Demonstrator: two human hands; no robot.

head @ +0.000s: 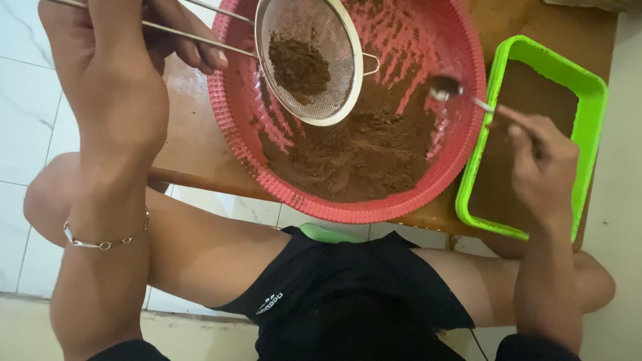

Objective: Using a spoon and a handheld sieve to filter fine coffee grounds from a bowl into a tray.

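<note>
Over the red basin (461,40) of brown powder (361,154), a powder-filled sieve (309,60) is clasped by the left hand (117,80); a spoon (447,88) is pinched by the right hand (543,160).

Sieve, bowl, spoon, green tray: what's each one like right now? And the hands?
Sieve: held over the bowl, a small heap of brown powder inside.
Pink bowl: on the wooden board, brown powder piled in the bottom, walls dusted.
Spoon: bowl end inside the pink bowl, powder-coated.
Green tray: beside the bowl, covered with a level brown layer.
Left hand: fingers closed on the sieve handle.
Right hand: fingers closed on the spoon handle.
</note>
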